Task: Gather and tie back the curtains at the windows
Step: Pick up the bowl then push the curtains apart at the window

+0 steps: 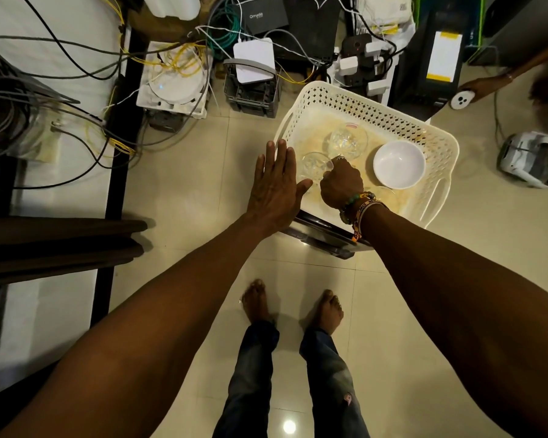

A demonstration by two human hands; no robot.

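the curtain work had not begun: the person stood over a white basket point(329, 90) of dishes. the left hand point(274, 188) was spread flat at its near rim, holding nothing. the right hand point(340, 184) was curled, seemingly pinching a glass bowl point(314, 165) by the rim. dark curtain folds point(60, 245) lay well apart to the left. the next move would likely call for freeing both hands and turning there.

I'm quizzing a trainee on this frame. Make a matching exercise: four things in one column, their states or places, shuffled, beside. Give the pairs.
1 left hand
2 right hand
3 white bowl
4 basket

a lattice walls, holds the bowls
b fingers curled on the rim of the small glass bowl
c fingers straight, by the basket's left rim
d inside the basket, right side

Pairs: 1-c; 2-b; 3-d; 4-a
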